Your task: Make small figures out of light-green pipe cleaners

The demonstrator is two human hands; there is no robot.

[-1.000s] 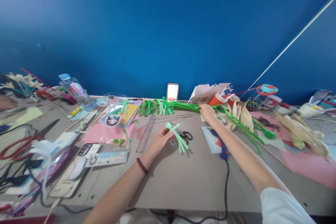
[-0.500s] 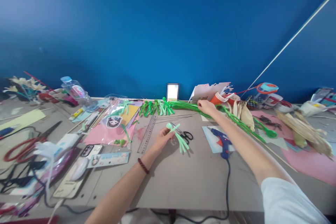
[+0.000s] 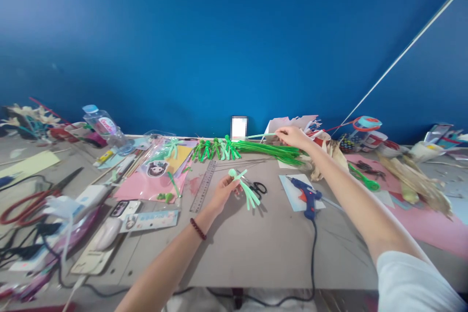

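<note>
My left hand (image 3: 224, 193) pinches a pale green pipe-cleaner figure (image 3: 250, 196) by its upper end, its strands fanning down to the right over the table. Black-handled scissors (image 3: 260, 188) lie just behind it. Toward the back, my right hand (image 3: 292, 136) is closed on one end of a pale green pipe cleaner (image 3: 261, 135), which reaches left above a bundle of green pipe cleaners (image 3: 272, 150). Left of the bundle is a row of several green pipe-cleaner figures (image 3: 216, 149).
A clear ruler (image 3: 203, 186) lies left of centre. The blue glue gun (image 3: 309, 198) rests on paper at the right, its cable running off the front edge. Phone (image 3: 95, 252), large red scissors (image 3: 34, 200) and bottle (image 3: 106, 126) stand or lie left. Corn husks (image 3: 415, 180) lie right.
My right hand has lifted slightly from the green bundle, and a pale green pipe cleaner now shows in its fingers. My left hand still holds the figure. The view has shifted a little.
</note>
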